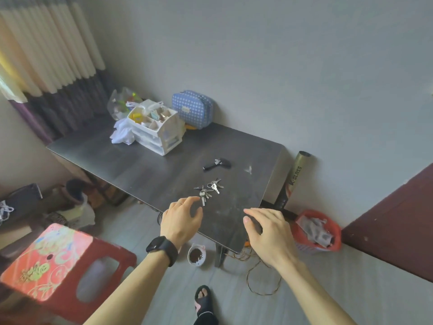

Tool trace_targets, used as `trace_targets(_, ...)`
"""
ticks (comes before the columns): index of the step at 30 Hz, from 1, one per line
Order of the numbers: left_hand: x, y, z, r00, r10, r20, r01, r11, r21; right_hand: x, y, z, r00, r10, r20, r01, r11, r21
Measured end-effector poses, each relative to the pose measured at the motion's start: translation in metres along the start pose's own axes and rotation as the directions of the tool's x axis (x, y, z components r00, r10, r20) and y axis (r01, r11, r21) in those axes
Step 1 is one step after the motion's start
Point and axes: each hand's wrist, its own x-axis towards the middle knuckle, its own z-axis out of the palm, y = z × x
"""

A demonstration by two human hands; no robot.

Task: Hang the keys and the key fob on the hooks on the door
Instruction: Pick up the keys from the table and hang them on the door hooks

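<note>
Keys and a key fob lie on a dark table (131, 158) that stands against a pale wall, and nothing has been picked up. At the right edge of the view a dark red panel (398, 228) comes in, possibly the door, though no hooks show on it. Left of the table's near end stands a red plastic stool (49, 261) with a patterned top. On the far end of the table sit a white drawer organizer (159, 130) and, behind it against the wall, a blue checked pouch (193, 109). On the floor to the right of the table is a red basket (316, 231) with grey material in it.

Both arms reach in from below. The left hand (180, 221), with a black watch (162, 248) on its wrist, hovers over the near edge of the table with loosely spread fingers that grip nothing; its fingertips are just beside the nearer bunch of keys (203, 194). The right hand (269, 233) is palm down over the table's near corner, fingers relaxed and holding nothing.

A second bunch of keys (215, 185) lies just beyond the first and a little to the right, the two bunches close together. The black key fob (216, 164) lies farther back on the table, apart from both bunches.
</note>
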Motion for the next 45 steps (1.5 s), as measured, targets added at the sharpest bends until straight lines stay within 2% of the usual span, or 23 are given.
trace_targets(8, 0.137, -0.027, 0.036, 0.979, -0.126, 0.163, 0.129, 0.992, -0.007, 0.142, 0.012, 0.084, 0.976, 0.035, 0.216, -0.029, 0.999, -0.032)
trace_targets(15, 0.211, -0.054, 0.084, 0.913, -0.285, 0.293, 0.295, 0.956, 0.01, 0.231, 0.03, 0.165, 0.913, 0.083, 0.4, -0.063, 0.996, -0.063)
trace_targets(20, 0.241, -0.065, 0.121, 0.88, -0.372, 0.296, 0.389, 0.921, 0.002, 0.27, 0.053, 0.229, 0.855, 0.042, 0.517, 0.004, 0.996, -0.088)
trace_targets(24, 0.248, -0.068, 0.146, 0.872, -0.4, 0.283, 0.419, 0.908, -0.009, 0.287, 0.073, 0.264, 0.789, -0.017, 0.614, 0.13, 0.981, -0.141)
trace_targets(27, 0.251, -0.069, 0.159, 0.873, -0.412, 0.261, 0.43, 0.903, -0.015, 0.289, 0.086, 0.28, 0.779, -0.072, 0.623, 0.205, 0.968, -0.146)
trace_targets(36, 0.255, -0.073, 0.166, 0.88, -0.41, 0.239, 0.418, 0.908, 0.018, 0.286, 0.092, 0.287, 0.859, -0.119, 0.498, 0.25, 0.946, -0.206)
trace_targets(39, 0.256, -0.073, 0.159, 0.885, -0.39, 0.254, 0.403, 0.915, 0.001, 0.29, 0.088, 0.28, 0.836, -0.065, 0.545, 0.185, 0.968, -0.168)
trace_targets(42, 0.256, -0.067, 0.147, 0.9, -0.355, 0.254, 0.377, 0.925, -0.043, 0.291, 0.085, 0.263, 0.793, 0.04, 0.608, 0.001, 0.998, -0.068)
trace_targets(45, 0.255, -0.054, 0.13, 0.918, -0.28, 0.282, 0.318, 0.943, -0.098, 0.287, 0.083, 0.235, 0.808, 0.108, 0.579, -0.189, 0.979, 0.08)
